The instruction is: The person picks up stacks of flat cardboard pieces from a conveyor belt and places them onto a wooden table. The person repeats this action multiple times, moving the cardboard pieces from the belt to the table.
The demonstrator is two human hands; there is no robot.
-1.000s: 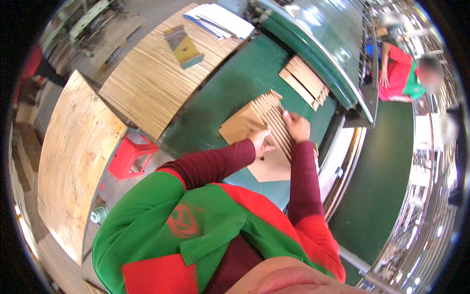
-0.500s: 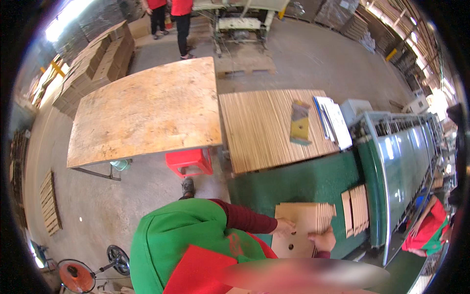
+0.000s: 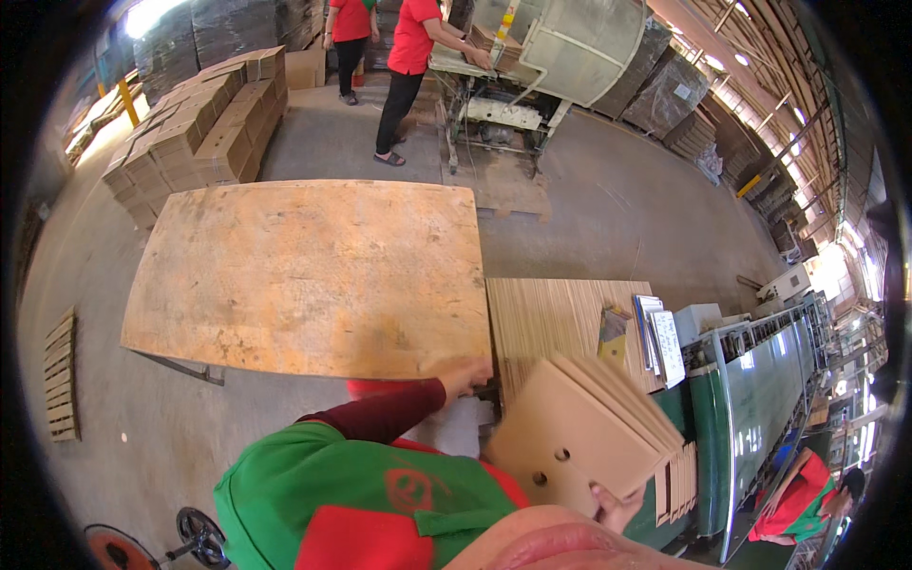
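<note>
My right hand point(image 3: 617, 505) is closed on the lower edge of a stack of flat brown cardboard pieces point(image 3: 560, 408). The stack is tilted and fanned out along its upper right side, and the front piece has two round holes. My left hand point(image 3: 464, 375) is apart from the stack, at the near right corner of a worn wooden table point(image 3: 313, 275). Its fingers point right and look slightly blurred, with nothing visible in them. Whether they touch the tabletop, I cannot tell.
Beyond the stack lies a striped board surface point(image 3: 541, 323) bearing clipboards with papers point(image 3: 665, 342). Another cardboard pile point(image 3: 676, 484) stands beside a green conveyor point(image 3: 779, 380). One person point(image 3: 413, 43) works at a machine point(image 3: 499, 114); another point(image 3: 803, 494) is at right. Cartons point(image 3: 209, 133) are stacked at far left.
The cardboard stack has been lifted off the green surface and tilted in my right hand. My left hand has let go of it and moved up and left to the table corner. The view has shifted.
</note>
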